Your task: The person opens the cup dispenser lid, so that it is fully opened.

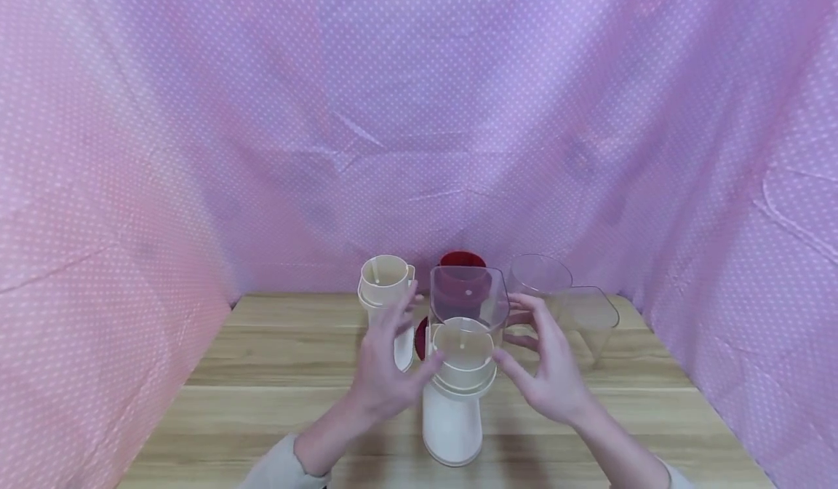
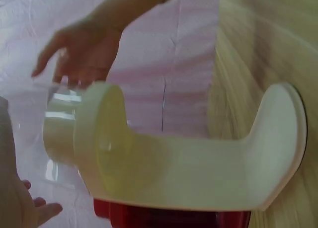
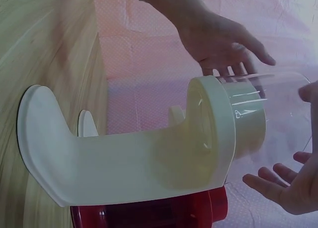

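A white C-shaped stand (image 1: 452,431) with a cream ring-shaped top stands upright on the table in front of me. Over the ring sits a clear plastic container (image 1: 468,296), its squarish rim upward. On its left side is my left hand (image 1: 386,369), fingers spread and thumb close to the container's lower part. My right hand (image 1: 553,372) flanks the other side with fingers loosely bent and parted. In the right wrist view, the left hand (image 3: 221,44) has straight fingers beside the clear wall, and the right hand (image 3: 293,188) has its palm turned toward it.
Behind my left hand stands a similar white stand (image 1: 384,281). A dark red one (image 1: 463,260) is behind the clear container. Two more clear containers, one round-rimmed (image 1: 540,274) and one squarish (image 1: 592,311), stand at the back right. Pink dotted cloth (image 1: 419,110) surrounds the wooden table (image 1: 262,394).
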Action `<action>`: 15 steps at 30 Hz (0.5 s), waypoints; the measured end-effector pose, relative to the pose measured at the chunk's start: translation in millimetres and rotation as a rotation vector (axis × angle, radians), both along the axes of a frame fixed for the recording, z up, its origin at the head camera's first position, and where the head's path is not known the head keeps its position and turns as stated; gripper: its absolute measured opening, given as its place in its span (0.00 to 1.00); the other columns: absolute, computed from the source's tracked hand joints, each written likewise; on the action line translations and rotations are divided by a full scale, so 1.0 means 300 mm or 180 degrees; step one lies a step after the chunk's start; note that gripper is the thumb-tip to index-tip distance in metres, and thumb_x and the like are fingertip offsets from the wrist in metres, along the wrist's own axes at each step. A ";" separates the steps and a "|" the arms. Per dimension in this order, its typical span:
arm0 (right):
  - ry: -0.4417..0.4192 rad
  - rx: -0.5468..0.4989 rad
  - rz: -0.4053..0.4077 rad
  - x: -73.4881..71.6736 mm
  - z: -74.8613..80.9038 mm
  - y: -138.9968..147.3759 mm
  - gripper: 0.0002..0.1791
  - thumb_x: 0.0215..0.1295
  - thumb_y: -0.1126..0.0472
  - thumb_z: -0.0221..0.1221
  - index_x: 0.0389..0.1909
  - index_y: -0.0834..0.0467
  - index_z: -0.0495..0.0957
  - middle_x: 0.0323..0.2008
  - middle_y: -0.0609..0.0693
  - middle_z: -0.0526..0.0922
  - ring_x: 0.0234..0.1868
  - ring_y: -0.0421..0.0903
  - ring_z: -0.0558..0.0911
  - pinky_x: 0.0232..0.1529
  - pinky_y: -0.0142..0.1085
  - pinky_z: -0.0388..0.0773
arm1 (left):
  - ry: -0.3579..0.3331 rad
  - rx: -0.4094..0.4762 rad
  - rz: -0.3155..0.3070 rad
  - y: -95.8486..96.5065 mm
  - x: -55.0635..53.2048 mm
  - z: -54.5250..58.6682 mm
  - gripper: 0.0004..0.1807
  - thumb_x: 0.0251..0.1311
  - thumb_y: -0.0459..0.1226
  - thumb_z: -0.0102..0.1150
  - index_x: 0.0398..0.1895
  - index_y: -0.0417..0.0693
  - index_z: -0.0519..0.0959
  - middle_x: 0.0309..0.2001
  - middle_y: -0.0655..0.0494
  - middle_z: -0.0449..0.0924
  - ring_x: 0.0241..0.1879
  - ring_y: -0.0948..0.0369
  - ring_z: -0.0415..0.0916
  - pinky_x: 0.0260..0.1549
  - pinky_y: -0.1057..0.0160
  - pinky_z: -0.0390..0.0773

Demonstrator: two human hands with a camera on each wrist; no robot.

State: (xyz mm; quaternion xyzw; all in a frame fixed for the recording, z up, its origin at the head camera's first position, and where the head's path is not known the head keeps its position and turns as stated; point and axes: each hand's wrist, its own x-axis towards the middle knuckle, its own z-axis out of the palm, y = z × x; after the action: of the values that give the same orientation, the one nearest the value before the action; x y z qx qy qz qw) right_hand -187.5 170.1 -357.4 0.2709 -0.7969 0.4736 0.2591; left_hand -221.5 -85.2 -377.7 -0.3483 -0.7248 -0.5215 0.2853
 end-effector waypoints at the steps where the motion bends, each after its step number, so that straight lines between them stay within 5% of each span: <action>1: -0.0048 -0.0043 0.0021 -0.002 -0.001 0.004 0.36 0.62 0.75 0.66 0.71 0.65 0.67 0.57 0.56 0.79 0.53 0.37 0.82 0.49 0.39 0.91 | -0.0095 -0.0009 -0.0088 -0.003 -0.017 -0.005 0.46 0.62 0.38 0.68 0.83 0.44 0.61 0.70 0.44 0.76 0.66 0.48 0.76 0.60 0.44 0.86; 5: -0.0335 -0.0276 0.0233 -0.012 -0.013 0.012 0.22 0.75 0.75 0.53 0.67 0.69 0.67 0.55 0.51 0.79 0.53 0.35 0.82 0.47 0.35 0.90 | -0.0659 -0.0004 -0.0707 -0.015 -0.082 -0.034 0.38 0.70 0.33 0.55 0.83 0.41 0.59 0.76 0.40 0.70 0.73 0.46 0.71 0.69 0.35 0.74; 8: -0.0506 -0.0427 0.0409 -0.018 -0.026 0.012 0.18 0.81 0.72 0.46 0.66 0.70 0.67 0.53 0.53 0.80 0.52 0.35 0.83 0.48 0.36 0.90 | -0.0916 -0.0118 -0.1060 -0.018 -0.097 -0.063 0.33 0.74 0.29 0.51 0.81 0.35 0.60 0.75 0.34 0.71 0.71 0.46 0.75 0.68 0.39 0.77; 11: -0.0604 -0.0514 0.0464 -0.031 -0.035 0.007 0.18 0.84 0.67 0.41 0.66 0.68 0.69 0.53 0.58 0.82 0.54 0.36 0.84 0.48 0.39 0.90 | -0.0961 -0.0167 -0.1054 -0.017 -0.083 -0.075 0.30 0.75 0.29 0.53 0.78 0.34 0.64 0.70 0.34 0.77 0.67 0.50 0.80 0.62 0.47 0.84; 15: -0.0672 -0.0586 0.0532 -0.052 -0.041 -0.001 0.23 0.85 0.61 0.34 0.69 0.67 0.69 0.61 0.64 0.80 0.58 0.35 0.83 0.49 0.42 0.89 | -0.1015 -0.0080 -0.0776 -0.010 -0.045 -0.068 0.30 0.73 0.31 0.61 0.77 0.43 0.68 0.66 0.41 0.82 0.64 0.49 0.83 0.55 0.52 0.88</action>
State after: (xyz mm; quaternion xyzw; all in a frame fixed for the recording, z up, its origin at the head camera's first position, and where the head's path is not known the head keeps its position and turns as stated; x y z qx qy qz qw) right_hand -203.2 169.9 -369.7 0.2600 -0.7477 0.5904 0.1573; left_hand -234.9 -88.3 -398.2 -0.3500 -0.7197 -0.5916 0.0973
